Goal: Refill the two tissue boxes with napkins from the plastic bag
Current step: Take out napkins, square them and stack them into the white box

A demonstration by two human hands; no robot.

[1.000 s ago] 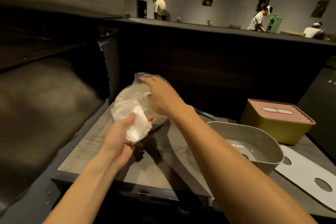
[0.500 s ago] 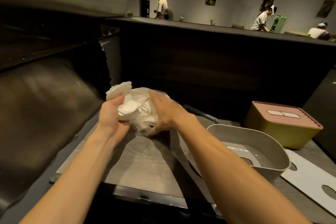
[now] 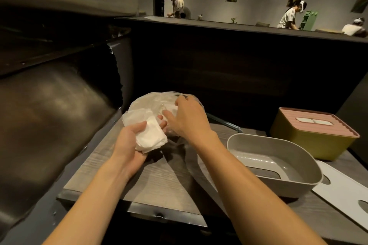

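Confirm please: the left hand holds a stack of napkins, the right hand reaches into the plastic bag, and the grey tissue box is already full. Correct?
Not quite: the head view shows the grey tissue box open and empty. The left hand does hold napkins, and the right hand reaches into the plastic bag.

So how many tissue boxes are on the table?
2. The grey tissue box sits open near the person's right arm; the yellow tissue box, pink lid on, stands behind it to the right.

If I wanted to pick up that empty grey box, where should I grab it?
Grab the grey box by its rim on the near long wall, coming from above. It sits upright and open with no lid, so fingers can hook inside and the thumb outside. Its walls look smooth and rounded, so squeezing across would likely slip.
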